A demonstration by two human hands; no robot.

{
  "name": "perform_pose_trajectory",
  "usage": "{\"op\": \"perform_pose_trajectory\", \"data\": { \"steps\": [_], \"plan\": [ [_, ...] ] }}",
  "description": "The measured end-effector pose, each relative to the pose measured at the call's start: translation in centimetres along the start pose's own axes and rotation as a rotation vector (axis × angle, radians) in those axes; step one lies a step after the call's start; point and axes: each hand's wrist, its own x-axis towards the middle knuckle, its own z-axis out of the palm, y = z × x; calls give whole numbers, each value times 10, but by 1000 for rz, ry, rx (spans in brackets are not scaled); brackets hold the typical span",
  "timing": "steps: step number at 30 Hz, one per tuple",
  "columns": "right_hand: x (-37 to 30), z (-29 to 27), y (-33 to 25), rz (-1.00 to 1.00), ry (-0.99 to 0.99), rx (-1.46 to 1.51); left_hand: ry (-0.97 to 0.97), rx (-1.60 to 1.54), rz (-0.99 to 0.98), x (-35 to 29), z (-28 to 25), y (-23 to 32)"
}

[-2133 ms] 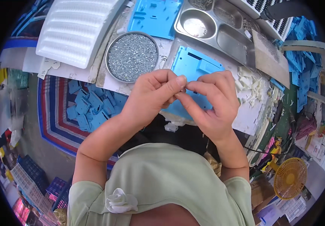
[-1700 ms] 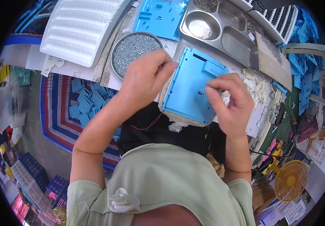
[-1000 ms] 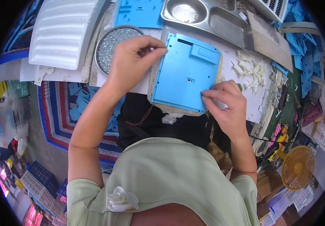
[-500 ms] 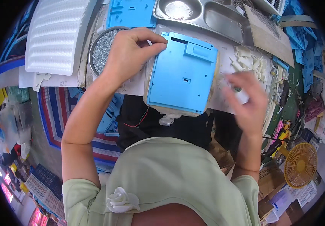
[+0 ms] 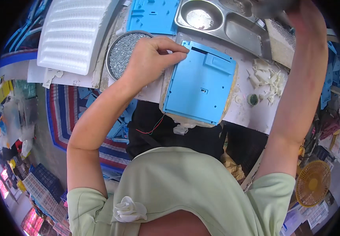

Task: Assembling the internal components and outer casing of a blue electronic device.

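Note:
A light blue plastic casing (image 5: 201,84) lies on a pad at the near edge of the table, with a slot and a raised block near its far end. At its far left corner, my left hand (image 5: 154,59) has thumb and forefinger pinched together; whatever is between the tips is too small to make out. My right hand (image 5: 305,15) is raised at the top right edge, partly cut off and blurred. Against it is a smeared dark grey object (image 5: 273,8) of unclear kind; the fingers do not show clearly.
Left of the casing stands a round bowl of small metal screws (image 5: 123,53). Behind are another blue panel (image 5: 152,15) and a steel compartment tray (image 5: 225,24). White plastic pieces (image 5: 266,78) and a small green-filled pot (image 5: 252,99) lie to the right. A white ribbed foam tray (image 5: 73,35) is far left.
My right hand has swept from beside the casing up to the top right, where the dark grey object now shows. My left hand stays pinched at the casing's corner. The whole view has shifted slightly.

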Motion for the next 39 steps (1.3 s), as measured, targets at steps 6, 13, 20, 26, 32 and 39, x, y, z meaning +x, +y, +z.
{"op": "perform_pose_trajectory", "data": {
  "steps": [6,13,20,26,32,39],
  "plan": [
    [-116,69,7,74,153,165,23,-35,48,-6,1,-7],
    [-141,98,17,-41,366,297,259,73,142,-15,-10,-2],
    [-142,93,11,40,254,168,227,381,482,-34,10,15],
    [-144,73,-16,-55,134,290,-11,364,617,-21,60,43],
    [-154,63,-22,-56,87,289,52,559,702,-10,76,30],
    [-150,66,-23,-17,92,295,36,522,637,-19,66,36]
  ]
}}
